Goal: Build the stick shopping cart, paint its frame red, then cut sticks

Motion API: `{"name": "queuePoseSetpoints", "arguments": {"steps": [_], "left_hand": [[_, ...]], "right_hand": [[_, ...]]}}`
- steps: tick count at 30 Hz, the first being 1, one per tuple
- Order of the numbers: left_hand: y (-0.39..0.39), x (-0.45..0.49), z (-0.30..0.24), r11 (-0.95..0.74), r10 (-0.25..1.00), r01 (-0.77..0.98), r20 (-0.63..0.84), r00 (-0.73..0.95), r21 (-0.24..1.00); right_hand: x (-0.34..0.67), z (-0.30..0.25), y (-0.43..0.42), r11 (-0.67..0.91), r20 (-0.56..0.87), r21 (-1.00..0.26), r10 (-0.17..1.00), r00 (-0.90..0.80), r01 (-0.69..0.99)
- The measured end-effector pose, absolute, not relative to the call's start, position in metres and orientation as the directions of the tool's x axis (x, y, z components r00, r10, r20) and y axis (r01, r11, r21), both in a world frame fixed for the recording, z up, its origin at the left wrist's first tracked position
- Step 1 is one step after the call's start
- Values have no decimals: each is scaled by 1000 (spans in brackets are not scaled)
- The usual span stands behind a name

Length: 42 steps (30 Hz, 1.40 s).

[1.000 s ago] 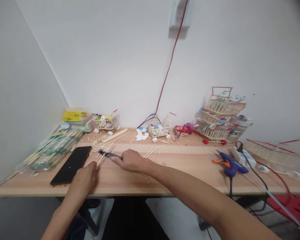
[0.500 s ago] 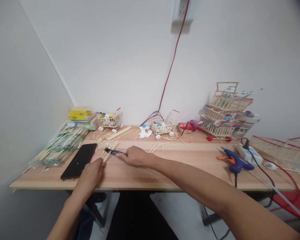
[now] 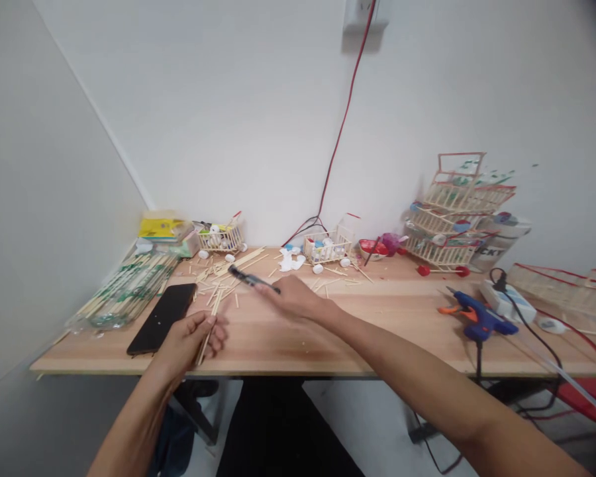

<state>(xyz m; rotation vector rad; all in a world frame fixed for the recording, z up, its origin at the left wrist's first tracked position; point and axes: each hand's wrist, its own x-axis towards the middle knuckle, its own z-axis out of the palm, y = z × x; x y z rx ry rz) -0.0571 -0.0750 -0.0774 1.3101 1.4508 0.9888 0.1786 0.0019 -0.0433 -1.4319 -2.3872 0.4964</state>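
Note:
My left hand [image 3: 198, 336] pinches a few thin wooden sticks [image 3: 213, 311] between thumb and fingers, tilted up from the front of the table. My right hand [image 3: 293, 295] is wrapped round the dark handles of cutting pliers [image 3: 253, 278], blurred by motion. The jaws point left, above the cut sticks, apart from the sticks in my left hand. Loose cut sticks [image 3: 246, 260] are strewn behind both hands. A black phone [image 3: 162, 318] lies just left of my left hand.
Bagged sticks [image 3: 129, 285] lie at left. Small stick-built carts stand along the wall, one [image 3: 221, 236] left, one [image 3: 328, 248] mid-table, and a stack [image 3: 451, 225] right. A blue glue gun [image 3: 481, 318] and a power strip [image 3: 509, 301] with cables occupy the right side.
The pliers have moved away from the sticks, back and to the right with my right hand. My left hand has turned, bringing the sticks more upright. The view has shifted slightly.

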Motion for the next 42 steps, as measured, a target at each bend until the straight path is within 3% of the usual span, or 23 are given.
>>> {"name": "queuePoseSetpoints", "arguments": {"steps": [3, 6, 8, 10, 11, 13, 18, 24, 29, 35, 37, 39, 41, 42], "left_hand": [[-70, -40, -68, 151, 989, 88, -149, -27, 985], [-53, -12, -53, 58, 997, 301, -70, 29, 952], [-37, 12, -45, -112, 989, 568, 37, 142, 816], [-21, 40, -40, -218, 973, 768, 68, 223, 602], [-12, 54, -40, -245, 969, 846, 82, 235, 473], [2, 80, -43, -262, 965, 878, 92, 247, 401], [25, 123, -57, -236, 970, 920, 26, 240, 311], [32, 132, -66, -205, 974, 945, -46, 223, 254], [31, 119, -69, -194, 978, 924, -14, 210, 331], [24, 94, -63, -174, 971, 768, -23, 238, 617], [21, 87, -61, -128, 948, 568, -68, 311, 813], [18, 82, -61, 8, 921, 235, -99, 377, 972], [16, 79, -62, 146, 909, -40, -118, 400, 989], [16, 79, -62, 178, 909, -98, -125, 398, 979]], "right_hand": [[213, -41, 15, 429, 269, -618, 903, -336, 659], [252, -48, 30, 412, 410, -760, 904, -120, 503], [275, -59, 39, 396, 440, -838, 897, 37, 375], [294, -70, 46, 346, 391, -910, 899, 197, 227], [301, -75, 50, 314, 344, -938, 899, 271, 148], [312, -83, 55, 258, 245, -966, 890, 384, 17], [322, -85, 63, 228, 161, -969, 878, 450, -97], [317, -84, 60, 274, 234, -961, 890, 390, -47], [312, -88, 56, 269, 267, -962, 898, 350, 43], [309, -86, 52, 279, 275, -960, 903, 331, 36], [309, -85, 52, 265, 260, -964, 903, 342, 33], [309, -86, 52, 251, 250, -967, 903, 350, 42], [310, -87, 53, 247, 249, -968, 903, 350, 53], [310, -87, 53, 249, 253, -967, 903, 348, 55]]}}
